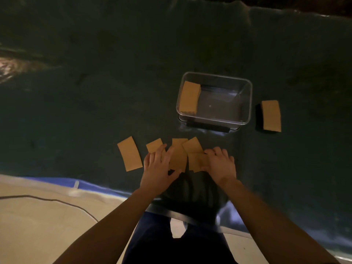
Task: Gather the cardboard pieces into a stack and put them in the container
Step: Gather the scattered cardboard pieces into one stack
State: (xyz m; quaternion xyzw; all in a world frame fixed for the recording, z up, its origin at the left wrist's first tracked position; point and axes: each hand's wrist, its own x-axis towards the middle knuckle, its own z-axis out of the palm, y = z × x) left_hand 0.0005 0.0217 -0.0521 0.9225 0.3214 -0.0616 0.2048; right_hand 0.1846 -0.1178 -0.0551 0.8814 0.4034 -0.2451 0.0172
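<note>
on the dark cloth, near its front edge, both hands are working a loose row of cards. the left hand is lying flat with fingers spread, pressing on one small card and touching the middle card; it is not gripping anything. the right hand is curling its fingers over the near card, seemingly pinching or sliding it, though how firm the hold is i cannot tell. another card is overlapping just beyond, between the hands.

what could be going wrong from here: the cards are thin and lying flat on soft cloth, so fingertips may be failing to get under an edge, and pushing could be bunching the cloth instead of the cards. sliding them together at skewed angles is likely giving a ragged stack that fans apart when lifted. the far-left card is sitting apart from the left hand and could be getting missed.

the container is standing beyond the right hand, well apart, with one stack leaning at its left wall. a further stack is lying just right of it, outside.
</note>
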